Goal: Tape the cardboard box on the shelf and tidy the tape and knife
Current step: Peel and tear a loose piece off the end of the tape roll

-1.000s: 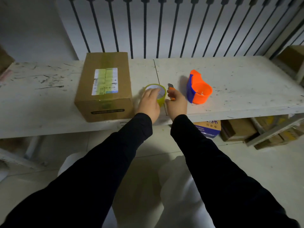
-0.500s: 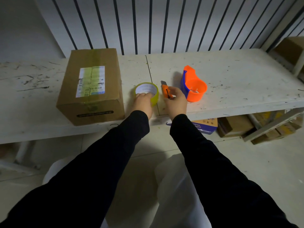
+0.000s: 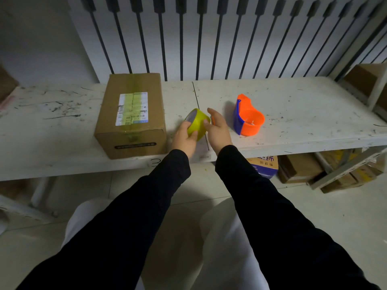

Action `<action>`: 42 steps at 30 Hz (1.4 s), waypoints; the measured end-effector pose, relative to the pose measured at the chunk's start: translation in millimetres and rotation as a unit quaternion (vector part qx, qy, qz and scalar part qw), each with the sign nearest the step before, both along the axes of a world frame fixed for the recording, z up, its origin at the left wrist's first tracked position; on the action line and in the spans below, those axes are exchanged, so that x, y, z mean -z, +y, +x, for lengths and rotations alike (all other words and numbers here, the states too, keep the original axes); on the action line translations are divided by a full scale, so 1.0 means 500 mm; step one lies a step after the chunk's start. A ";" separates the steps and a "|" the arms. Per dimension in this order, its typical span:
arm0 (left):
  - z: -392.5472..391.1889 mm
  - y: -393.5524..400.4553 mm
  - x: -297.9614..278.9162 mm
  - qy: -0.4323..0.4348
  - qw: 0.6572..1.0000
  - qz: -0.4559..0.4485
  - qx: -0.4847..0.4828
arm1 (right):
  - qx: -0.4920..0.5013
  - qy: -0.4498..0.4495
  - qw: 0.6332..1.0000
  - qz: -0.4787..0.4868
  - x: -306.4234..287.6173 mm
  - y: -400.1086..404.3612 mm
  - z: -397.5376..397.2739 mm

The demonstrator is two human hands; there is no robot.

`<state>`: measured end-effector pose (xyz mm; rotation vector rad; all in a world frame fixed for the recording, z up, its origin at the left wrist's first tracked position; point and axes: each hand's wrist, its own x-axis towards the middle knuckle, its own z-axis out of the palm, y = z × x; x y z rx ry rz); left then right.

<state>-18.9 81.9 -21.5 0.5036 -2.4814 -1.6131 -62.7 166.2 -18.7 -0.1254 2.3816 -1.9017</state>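
Left hand (image 3: 184, 137) clamped on yellow tape roll (image 3: 198, 124), tilted off shelf (image 3: 293, 105) beside cardboard box (image 3: 132, 114). Right hand (image 3: 217, 130) open, thumb touching roll; knife (image 3: 212, 120) barely visible behind it. Step: finding tape end. Next, you peel end free and carry it to box seam.

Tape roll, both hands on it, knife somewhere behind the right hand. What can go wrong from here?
1. The knife is almost hidden behind the right hand; if its blade is out, a blind reach could cut.
2. The tape roll is tilted, pinched between the left hand and right fingertips; it could slip and roll off the shelf.
3. The dispenser stands close and could get knocked.
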 end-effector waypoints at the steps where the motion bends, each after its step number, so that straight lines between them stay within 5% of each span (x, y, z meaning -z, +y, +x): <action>1: 0.003 0.000 -0.003 0.003 1.000 0.004 0.000 | -0.002 0.011 1.000 0.011 -0.005 0.000 0.004; 16: 0.021 0.001 -0.020 0.031 0.999 0.033 -0.008 | 0.050 0.090 0.993 0.050 -0.053 0.004 0.034; 24: 0.019 0.019 -0.032 0.018 0.998 0.052 -0.010 | 0.056 0.227 0.919 0.318 -0.049 0.003 0.044; 29: 0.020 0.009 -0.022 0.039 0.995 0.089 -0.006 | 0.057 0.128 0.973 0.183 -0.056 -0.001 0.043; 37: 0.032 -0.002 -0.019 0.051 0.978 0.201 -0.014 | -0.016 0.147 0.951 0.272 -0.068 -0.003 0.044; 42: 0.030 0.011 -0.031 0.040 0.971 0.235 0.024 | -0.042 0.146 0.963 0.221 -0.081 -0.003 0.049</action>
